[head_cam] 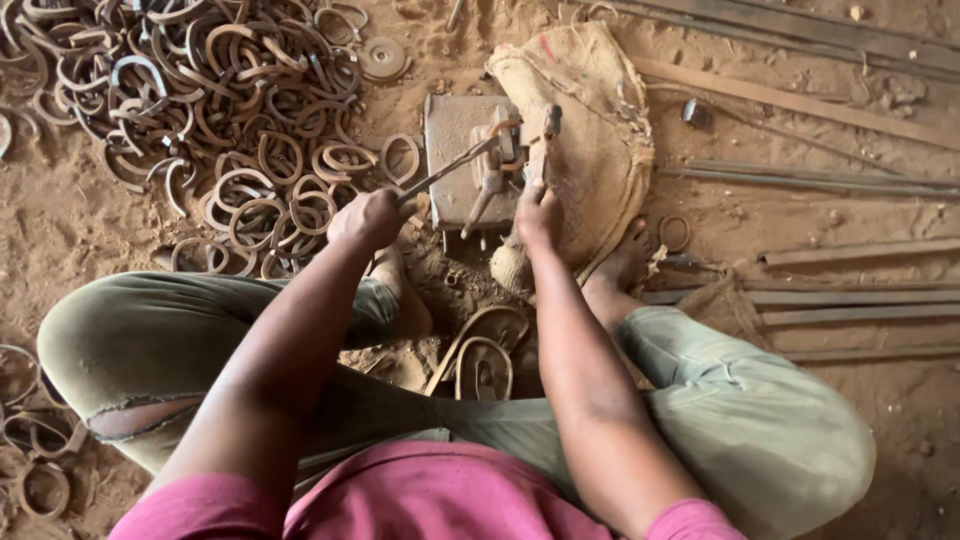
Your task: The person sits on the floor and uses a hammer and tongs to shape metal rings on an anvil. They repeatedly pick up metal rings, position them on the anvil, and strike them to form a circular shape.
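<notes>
A metal block [455, 150] sits on the sandy floor [80, 215], at the centre of the view, just above the person's knees. On its right edge stands a small jig [497, 150] with upright pins, and a bent strip of metal lies across these pins.

The left hand [368, 218] is at 8 o'clock from the block. Its fingers are closed tight around the end of a long rod [450, 168], which runs up and right to the jig. The right hand [538, 212] is at 5 o'clock from the block. Its fingers are wrapped around a short lever [541, 145] that rises toward 12 o'clock, with its top end just beside the jig.

Behind the jig, at 2 o'clock, a burlap sack [600, 130] lies on the floor, and the right foot [625, 262] rests on its lower edge. Between the legs, at 6 o'clock from the block, two finished loops [484, 355] lie touching each other.

At 10 o'clock a large pile of rings [220, 110] covers the floor, well apart from the hands. Some more rings [35, 440] lie at 8 o'clock, beside the left knee. At 3 o'clock, long flat bars [850, 305] lie side by side on the sand.
</notes>
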